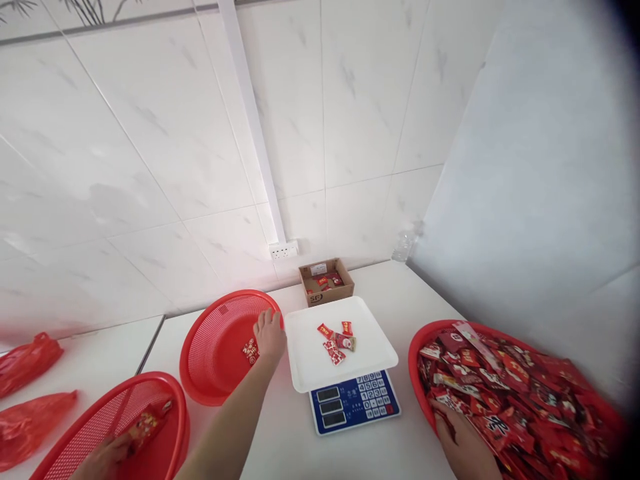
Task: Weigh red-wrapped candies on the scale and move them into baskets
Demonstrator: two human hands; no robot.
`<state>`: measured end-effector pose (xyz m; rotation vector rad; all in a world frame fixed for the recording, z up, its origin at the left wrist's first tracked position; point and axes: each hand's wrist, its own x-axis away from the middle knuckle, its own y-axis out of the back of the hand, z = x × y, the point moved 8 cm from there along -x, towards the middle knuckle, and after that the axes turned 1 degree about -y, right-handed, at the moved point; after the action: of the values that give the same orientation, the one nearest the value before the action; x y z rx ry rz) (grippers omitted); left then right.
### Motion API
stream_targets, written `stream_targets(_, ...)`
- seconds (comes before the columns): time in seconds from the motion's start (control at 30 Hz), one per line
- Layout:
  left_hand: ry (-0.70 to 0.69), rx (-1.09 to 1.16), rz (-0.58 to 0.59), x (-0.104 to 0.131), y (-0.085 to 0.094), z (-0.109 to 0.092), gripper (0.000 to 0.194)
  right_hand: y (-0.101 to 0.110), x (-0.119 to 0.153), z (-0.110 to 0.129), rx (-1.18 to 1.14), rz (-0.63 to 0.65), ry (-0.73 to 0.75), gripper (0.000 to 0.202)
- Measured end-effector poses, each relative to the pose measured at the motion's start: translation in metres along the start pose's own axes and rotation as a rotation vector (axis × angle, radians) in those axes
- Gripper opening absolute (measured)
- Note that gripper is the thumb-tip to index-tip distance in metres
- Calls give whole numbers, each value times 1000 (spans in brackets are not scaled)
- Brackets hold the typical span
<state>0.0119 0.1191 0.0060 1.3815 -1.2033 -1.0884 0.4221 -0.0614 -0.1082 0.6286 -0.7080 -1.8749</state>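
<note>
My left hand (271, 335) is open over the right rim of a round red plastic basket (200, 347), its fingers apart. A red-and-white wrapped candy (251, 351) lies inside that basket, just below the hand. At the near left edge of a fuller red basket (414, 360), my right hand (463, 440) touches red candy packets (530, 407); a gap shows between thumb and fingers, and the fingertips are partly hidden. Between my hands, several wrapped candies (344, 341) rest on the white tray (310, 363) of a blue digital scale (354, 403).
Another person's hand (107, 453) holds a packet (145, 427) inside a nearer red basket (175, 393). Red plastic bags (37, 420) lie far left. A cardboard box (327, 283) with candies stands behind the scale. A power socket (284, 250) and tiled wall bound the table.
</note>
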Motion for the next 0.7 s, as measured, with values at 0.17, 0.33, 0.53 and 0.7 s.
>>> stream_targets(0.17,-290,74,171,17,-29,-44,53,0,-1,-1,-1,-6,18,40)
stream_targets(0.33,-617,185,415,48,-74,-128,80,-4,-2,-7,13,-11,33,38)
stream_targets(0.53,-711,88,316,46,-85,-160,66,-9,-3,-17,17,-49,101,34)
stream_targets(0.7,-642,56,239,35,-78,-148,58,-14,-3,-21,25,-44,120,33)
